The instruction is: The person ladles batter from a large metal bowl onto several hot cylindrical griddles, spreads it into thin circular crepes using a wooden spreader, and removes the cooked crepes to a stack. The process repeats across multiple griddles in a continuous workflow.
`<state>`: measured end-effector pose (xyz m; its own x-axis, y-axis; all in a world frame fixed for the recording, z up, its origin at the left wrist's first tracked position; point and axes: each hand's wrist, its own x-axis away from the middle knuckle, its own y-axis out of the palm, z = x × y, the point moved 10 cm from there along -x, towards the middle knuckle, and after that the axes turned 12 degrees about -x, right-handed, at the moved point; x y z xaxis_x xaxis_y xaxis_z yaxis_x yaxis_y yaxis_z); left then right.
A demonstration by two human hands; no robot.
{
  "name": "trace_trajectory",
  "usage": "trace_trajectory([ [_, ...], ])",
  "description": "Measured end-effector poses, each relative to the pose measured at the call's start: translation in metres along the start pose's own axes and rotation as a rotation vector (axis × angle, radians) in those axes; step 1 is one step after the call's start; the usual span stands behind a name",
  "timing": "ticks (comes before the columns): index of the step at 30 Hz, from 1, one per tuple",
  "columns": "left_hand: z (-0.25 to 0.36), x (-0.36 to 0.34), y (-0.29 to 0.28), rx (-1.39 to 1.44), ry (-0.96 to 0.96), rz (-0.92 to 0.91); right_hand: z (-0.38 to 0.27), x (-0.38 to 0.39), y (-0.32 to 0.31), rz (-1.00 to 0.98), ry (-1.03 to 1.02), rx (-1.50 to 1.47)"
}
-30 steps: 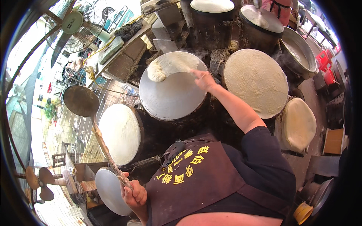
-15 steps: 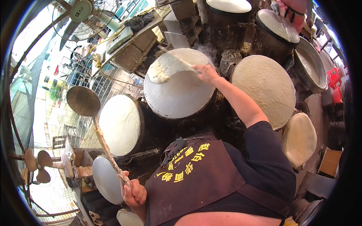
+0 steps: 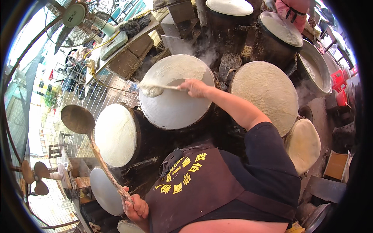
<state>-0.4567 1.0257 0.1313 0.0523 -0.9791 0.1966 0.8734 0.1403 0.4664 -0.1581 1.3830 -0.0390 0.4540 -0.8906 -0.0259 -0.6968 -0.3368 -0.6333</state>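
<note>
My right hand (image 3: 196,88) grips the light handle of a batter spreader (image 3: 165,86) over a large round white griddle top (image 3: 173,112). The spreader's working end is buried in a lump of wet batter (image 3: 152,91) at the griddle's left rim. A pale batter layer (image 3: 178,66) coats the far part of this round surface, while its near part is bare and smooth. At the lower left, my left hand (image 3: 136,207) is closed round the rough wooden handle of a long ladle (image 3: 77,119). The ladle's dark round bowl points up and away, clear of the griddles.
Batter-coated rounds stand close by on the left (image 3: 116,135) and right (image 3: 268,97). A bare grey disc (image 3: 105,190) is near the ladle handle. Steam (image 3: 206,52) rises behind. Another person in pink (image 3: 293,13) is at the far right; a caged fan (image 3: 74,15) stands far left.
My right hand has swung the spreader left and nearer across the griddle, and the batter layer's edge has changed shape. My left hand still holds the ladle; the whole view has shifted slightly.
</note>
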Motion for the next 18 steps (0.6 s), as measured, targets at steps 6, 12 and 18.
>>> trace_trajectory([
  [6,-0.001,0.008,-0.002,0.04,0.047,0.122,0.033,-0.008,-0.03,0.042,0.052,-0.014],
  [12,0.002,0.006,0.029,-0.068,-0.003,-0.024,0.002,-0.02,0.006,-0.155,-0.061,-0.072],
  [18,-0.002,0.005,0.036,0.019,0.003,-0.049,0.028,-0.029,-0.023,-0.068,-0.017,-0.065],
])
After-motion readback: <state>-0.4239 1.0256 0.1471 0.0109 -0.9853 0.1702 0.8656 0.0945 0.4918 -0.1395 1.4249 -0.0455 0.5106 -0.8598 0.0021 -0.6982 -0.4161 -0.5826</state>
